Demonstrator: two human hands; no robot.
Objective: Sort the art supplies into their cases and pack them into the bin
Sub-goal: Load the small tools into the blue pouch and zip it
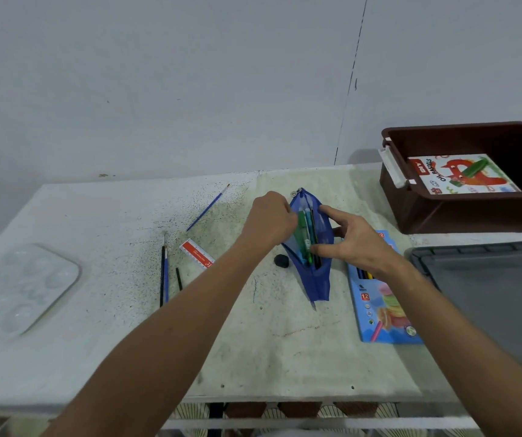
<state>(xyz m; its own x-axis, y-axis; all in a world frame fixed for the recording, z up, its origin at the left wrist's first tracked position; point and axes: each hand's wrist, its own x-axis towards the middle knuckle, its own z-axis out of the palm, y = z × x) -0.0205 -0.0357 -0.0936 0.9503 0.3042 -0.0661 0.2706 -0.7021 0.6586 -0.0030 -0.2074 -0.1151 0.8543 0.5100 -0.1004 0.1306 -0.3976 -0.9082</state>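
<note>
Hands work a blue pencil pouch point(311, 247) at mid-tabletop point(127, 310): the left hand point(270, 217) pinches its near edge, the right hand point(355, 241), fingers spread, holds the far side open over pens point(304, 234). Filling appears underway; next, likely, the loose brushes point(165, 274), then the brown bin point(461, 212) holding an oil-pastel box point(461, 175).

Two bare forearms in view, no sleeves visible up to the frame edge. No watch, band or bracelet at either wrist. Left hand point(270, 220) bare, no glove, no ring seen. Right hand point(359, 244) likewise bare; fingers point(332, 211) unadorned, nails short as far as visible.
</note>
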